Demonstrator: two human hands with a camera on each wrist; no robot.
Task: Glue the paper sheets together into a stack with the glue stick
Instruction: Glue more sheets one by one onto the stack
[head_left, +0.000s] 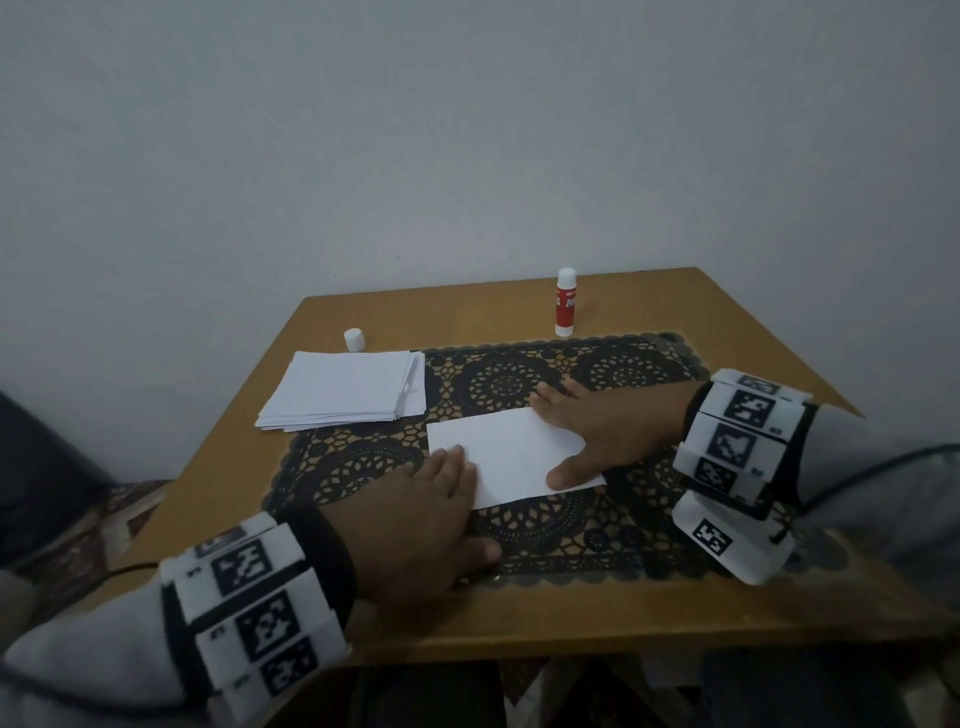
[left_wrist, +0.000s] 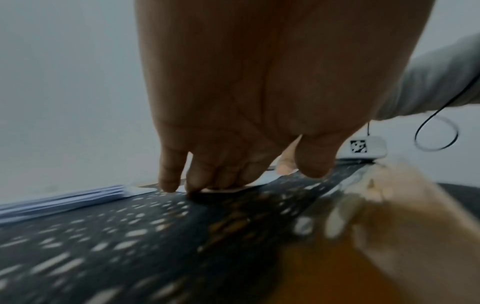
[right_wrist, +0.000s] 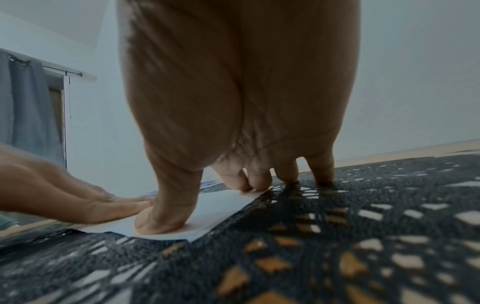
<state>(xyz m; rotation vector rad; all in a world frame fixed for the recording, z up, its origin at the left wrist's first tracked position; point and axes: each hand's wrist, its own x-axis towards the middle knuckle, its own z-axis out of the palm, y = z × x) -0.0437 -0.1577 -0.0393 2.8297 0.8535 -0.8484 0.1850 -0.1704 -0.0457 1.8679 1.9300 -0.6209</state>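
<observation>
Left hand (head_left: 436, 512) flat, fingers straight, pressing the near-left edge of the paper sheet (head_left: 511, 454); right hand (head_left: 597, 431) spread, thumb and fingers pressing its right end. Sheet lies on the lace mat (head_left: 519, 384), long axis left-right. Loose pile of sheets (head_left: 345, 389) far-left, nearer the left hand. Glue stick (head_left: 565, 302) upright at far edge, uncapped, nearer the right hand; cap (head_left: 354, 339) behind the pile. Can't tell how many sheets are under the hands, or whether glue is on them.

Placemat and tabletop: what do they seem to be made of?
Placemat: looks like black openwork lace or cut-out vinyl, since the table shows through its holes; which one is unclear. Tabletop: smooth tan wood or wood-look laminate, matte, with no clear grain.
</observation>
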